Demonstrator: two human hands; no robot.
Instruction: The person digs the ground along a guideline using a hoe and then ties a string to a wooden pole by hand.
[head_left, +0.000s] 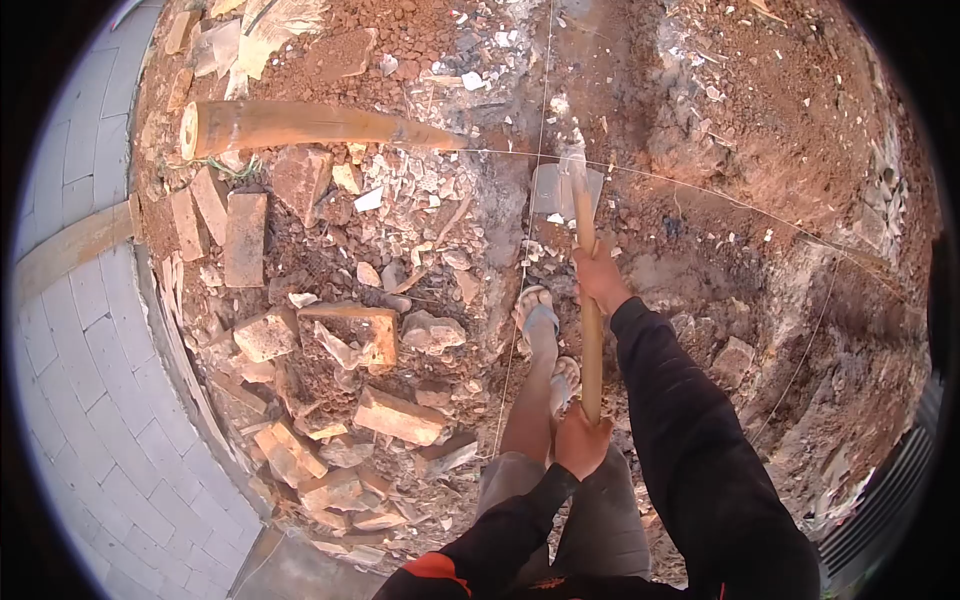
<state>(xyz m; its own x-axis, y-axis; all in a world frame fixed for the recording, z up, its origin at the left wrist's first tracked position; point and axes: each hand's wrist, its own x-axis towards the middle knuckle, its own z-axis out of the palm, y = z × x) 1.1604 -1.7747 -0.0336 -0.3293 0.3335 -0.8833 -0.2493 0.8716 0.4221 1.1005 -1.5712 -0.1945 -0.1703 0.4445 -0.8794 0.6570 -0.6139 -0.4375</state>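
Well, three bricks [245, 240] lie side by side at left, near one wooden post [300, 128]. Two sandalled feet [541, 316] stand centrally. The left hand [583, 442] wraps the near end of one hoe [592, 345], its blade [548, 190] ahead of the feet; the right hand [600, 279] grips the handle farther up.

Near the centre are two hands [600, 279], one hoe [592, 350] and two sandalled feet [540, 312]; one log [300, 125] lies in the upper left, with three close-set bricks [246, 240] below it, at the left.
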